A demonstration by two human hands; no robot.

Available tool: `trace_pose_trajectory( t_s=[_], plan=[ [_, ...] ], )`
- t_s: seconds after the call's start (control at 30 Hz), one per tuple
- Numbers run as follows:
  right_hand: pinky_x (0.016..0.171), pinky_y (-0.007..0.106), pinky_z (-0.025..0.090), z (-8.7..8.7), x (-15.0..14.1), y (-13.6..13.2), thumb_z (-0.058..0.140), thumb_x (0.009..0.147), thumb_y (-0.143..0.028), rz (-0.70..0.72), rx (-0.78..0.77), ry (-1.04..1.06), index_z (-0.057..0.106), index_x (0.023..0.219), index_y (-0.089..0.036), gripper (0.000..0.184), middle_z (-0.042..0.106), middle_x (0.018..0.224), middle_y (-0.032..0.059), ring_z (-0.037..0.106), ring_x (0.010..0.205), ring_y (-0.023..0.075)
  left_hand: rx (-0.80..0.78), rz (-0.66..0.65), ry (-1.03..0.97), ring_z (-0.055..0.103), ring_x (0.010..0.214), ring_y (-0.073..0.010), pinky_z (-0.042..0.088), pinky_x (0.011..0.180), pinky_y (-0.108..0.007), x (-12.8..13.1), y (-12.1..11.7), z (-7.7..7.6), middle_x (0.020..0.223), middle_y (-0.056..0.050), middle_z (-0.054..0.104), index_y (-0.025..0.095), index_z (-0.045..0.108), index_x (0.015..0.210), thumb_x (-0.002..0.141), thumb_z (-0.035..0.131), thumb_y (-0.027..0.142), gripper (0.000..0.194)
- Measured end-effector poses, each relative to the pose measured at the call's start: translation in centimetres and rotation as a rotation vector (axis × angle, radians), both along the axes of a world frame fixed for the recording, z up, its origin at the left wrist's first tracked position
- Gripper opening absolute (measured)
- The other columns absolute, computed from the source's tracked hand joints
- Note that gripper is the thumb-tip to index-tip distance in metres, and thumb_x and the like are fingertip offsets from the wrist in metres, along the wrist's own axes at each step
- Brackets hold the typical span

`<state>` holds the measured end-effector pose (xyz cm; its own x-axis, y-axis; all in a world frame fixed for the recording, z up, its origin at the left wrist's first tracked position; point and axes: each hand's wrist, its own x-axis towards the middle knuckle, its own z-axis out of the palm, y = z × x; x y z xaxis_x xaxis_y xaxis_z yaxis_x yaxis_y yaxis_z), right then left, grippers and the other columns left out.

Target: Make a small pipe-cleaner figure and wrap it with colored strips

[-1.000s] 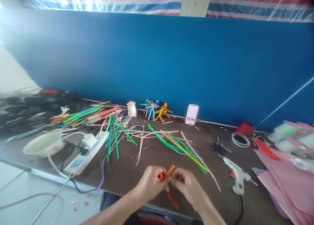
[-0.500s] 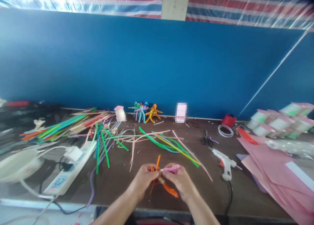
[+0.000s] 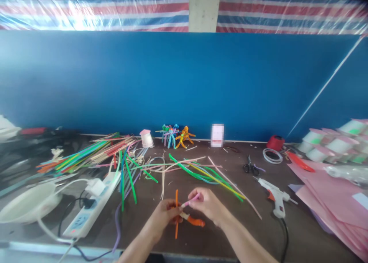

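Right now my left hand (image 3: pixel 162 219) is clenched around a joined piece of orange pipe cleaner (image 3: pixel 189 219), and my right hand (image 3: pixel 207 203) pinches a pink pipe cleaner (image 3: pixel 190 200) between its fingers, with the pink end reaching toward that piece. The orange piece sits above the tabletop (image 3: pixel 253 238), close to my body. One straight orange stem (image 3: pixel 176 226) stands upright through my grip, and a thicker orange length (image 3: pixel 196 221) runs off to the right, with a pale twist at the join. So far only these few stems look joined; the pink one is not wound on yet. Beyond my hands, loose green and yellow stems (image 3: pixel 207 177) lie unused, with scissors (image 3: pixel 250 168) and a hot glue gun (image 3: pixel 274 196) to the right and a power strip (image 3: pixel 92 209) to the left. Farther off, small finished pipe-cleaner figures (image 3: pixel 175 137) stand against the blue board (image 3: pixel 184 83).
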<state>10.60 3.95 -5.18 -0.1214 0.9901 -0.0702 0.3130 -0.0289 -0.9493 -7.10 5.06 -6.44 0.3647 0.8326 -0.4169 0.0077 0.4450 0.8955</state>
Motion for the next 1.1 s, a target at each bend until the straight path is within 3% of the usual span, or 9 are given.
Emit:
trace_pose_trajectory(
  t_s=[0.07,0.13,0.33,0.57,0.7,0.8,0.93,1.03,1.1],
  plan=[
    [0.057,0.020,0.044,0.3,0.7,1.9,0.056,0.075,-0.022,-0.057,0.092,-0.259,0.062,0.092,-0.015,0.019,0.066,0.070,0.0001,0.060,0.061,0.0118,-0.076,0.097,-0.063,0.058,0.054,-0.0120,0.039,0.053,-0.021,-0.2,0.1,-0.4,0.059,0.000,0.061,0.013,0.060,0.080,0.057,0.072,0.034,0.033],
    [0.066,0.024,0.046,0.7,1.8,4.4,0.053,0.077,-0.018,-0.124,0.120,-0.373,0.062,0.093,-0.014,0.019,0.067,0.079,0.0035,0.062,0.072,0.0148,-0.125,0.148,-0.132,0.059,0.055,-0.0123,0.041,0.054,-0.021,-0.2,0.2,-0.6,0.057,0.001,0.060,0.014,0.059,0.085,0.058,0.071,0.031,0.034],
    [0.084,0.034,0.043,1.0,4.1,12.0,0.046,0.086,-0.018,-0.245,0.132,-0.682,0.061,0.098,-0.017,0.019,0.059,0.106,0.0086,0.057,0.096,0.0201,-0.044,0.111,-0.109,0.057,0.055,-0.0090,0.041,0.055,-0.020,0.5,0.3,-1.6,0.064,-0.002,0.064,0.012,0.058,0.082,0.061,0.071,0.031,0.031],
    [0.078,0.038,0.048,0.5,3.7,14.8,0.049,0.087,-0.029,-0.233,0.106,-0.813,0.051,0.112,-0.017,0.028,0.053,0.113,0.0071,0.056,0.093,0.0183,-0.038,0.162,-0.147,0.054,0.052,-0.0079,0.041,0.055,-0.020,0.5,0.8,-2.3,0.058,-0.002,0.063,0.010,0.058,0.073,0.058,0.069,0.022,0.022],
    [0.079,0.036,0.046,1.3,4.1,13.8,0.049,0.086,-0.024,-0.295,0.162,-0.712,0.057,0.101,-0.015,0.019,0.056,0.107,0.0088,0.056,0.093,0.0194,-0.056,0.159,-0.135,0.055,0.052,-0.0084,0.040,0.054,-0.020,0.3,0.8,-2.0,0.059,-0.002,0.063,0.011,0.057,0.073,0.056,0.070,0.022,0.024],
    [0.074,0.031,0.045,2.0,4.8,11.4,0.044,0.084,-0.019,-0.384,0.204,-0.561,0.057,0.085,-0.015,0.014,0.062,0.091,0.0096,0.059,0.085,0.0196,-0.037,0.152,-0.077,0.054,0.051,-0.0090,0.038,0.051,-0.020,0.5,0.7,-1.6,0.056,-0.001,0.061,0.012,0.056,0.073,0.057,0.070,0.029,0.027],
    [0.051,0.024,0.046,2.0,5.2,5.6,0.035,0.086,-0.028,-0.405,0.195,-0.310,0.049,0.079,-0.016,0.020,0.058,0.057,0.0006,0.058,0.053,0.0141,0.018,0.098,0.026,0.053,0.048,-0.0096,0.035,0.046,-0.019,2.0,0.4,-1.5,0.055,-0.001,0.061,0.012,0.056,0.070,0.057,0.068,0.035,0.030],
    [0.047,0.022,0.045,1.1,5.1,0.7,0.034,0.087,-0.037,-0.387,0.210,-0.145,0.045,0.077,-0.018,0.023,0.054,0.053,-0.0028,0.054,0.045,0.0118,0.090,0.005,0.058,0.053,0.047,-0.0100,0.036,0.047,-0.020,4.0,0.3,-1.9,0.056,-0.002,0.061,0.011,0.057,0.068,0.058,0.065,0.038,0.030],
    [0.045,0.022,0.043,0.4,5.2,-1.9,0.043,0.083,-0.041,-0.352,0.225,0.188,0.044,0.075,-0.019,0.024,0.054,0.053,-0.0032,0.053,0.043,0.0115,0.137,-0.046,0.088,0.051,0.045,-0.0101,0.036,0.047,-0.021,5.3,0.2,-2.3,0.054,-0.002,0.060,0.011,0.057,0.066,0.060,0.062,0.039,0.029]
  ],
)
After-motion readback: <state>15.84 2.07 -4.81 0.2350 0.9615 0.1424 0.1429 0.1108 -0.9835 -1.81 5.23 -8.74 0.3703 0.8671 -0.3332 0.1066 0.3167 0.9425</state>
